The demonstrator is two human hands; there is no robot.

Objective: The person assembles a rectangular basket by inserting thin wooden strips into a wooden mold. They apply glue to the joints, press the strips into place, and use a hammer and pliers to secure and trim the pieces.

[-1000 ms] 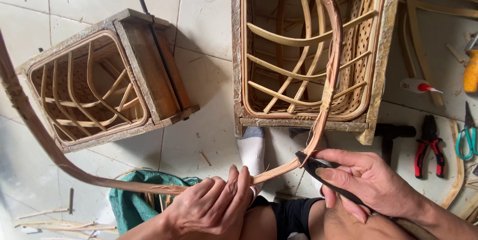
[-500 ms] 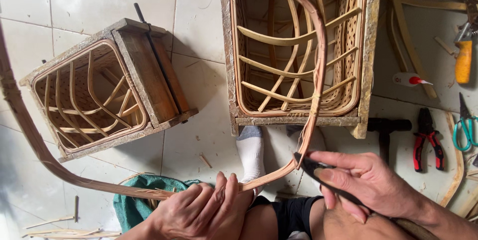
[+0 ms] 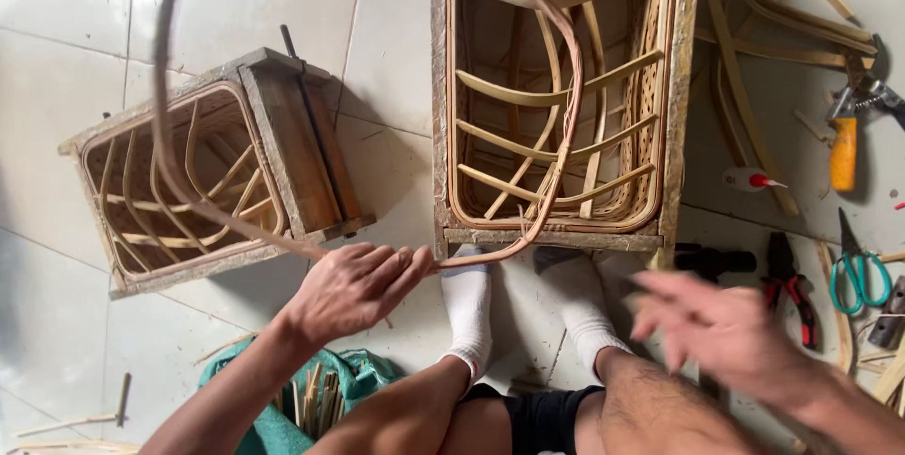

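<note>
- Head camera, looking down: the left hand (image 3: 353, 290) at lower centre pinches a long rattan strip (image 3: 556, 163) between fingers and thumb.
- From that grip the strip arcs up over the large basket frame (image 3: 674, 134) at upper centre, and sweeps left across the small basket frame (image 3: 292, 134).
- Blurred at lower right, the right hand (image 3: 721, 332) is open with fingers spread, holding nothing, near red-handled pliers (image 3: 787, 290).

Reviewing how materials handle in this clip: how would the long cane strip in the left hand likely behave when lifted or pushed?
The cane strip sweeps in one long loop from the left hand, so it is probably springy rather than stiff or limp. It looks thin, so likely light for its length. Held at one spot only, its free end would probably swing or whip.
</note>
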